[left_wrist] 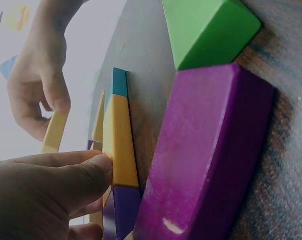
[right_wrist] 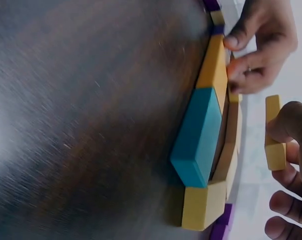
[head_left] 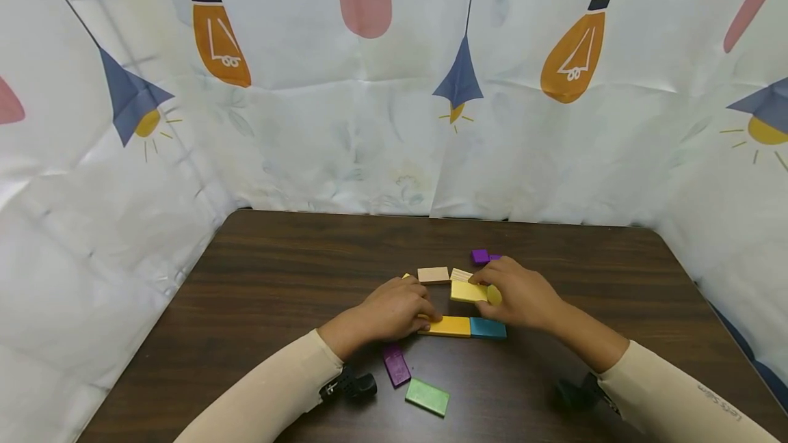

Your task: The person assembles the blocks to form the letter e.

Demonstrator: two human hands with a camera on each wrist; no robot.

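My right hand (head_left: 520, 292) pinches a yellow block (right_wrist: 276, 156) between thumb and fingers, raised above the arrangement of blocks. My left hand (head_left: 394, 307) has its thumb and fingertips on the edge of an orange block (left_wrist: 121, 142), gripping it at its left part. End to end with the orange block lies a teal block (head_left: 488, 328). Another yellow block (right_wrist: 203, 206) adjoins the teal block's end. Behind them a pale wooden block (head_left: 434, 275) forms part of the far side. The left hand hides some blocks at the left in the head view.
A purple block (head_left: 397, 365) and a green block (head_left: 427, 396) lie on the near side of the brown table (head_left: 277, 258). Small purple blocks (head_left: 480, 256) sit behind the right hand. A printed white curtain (head_left: 308, 142) stands around the table.
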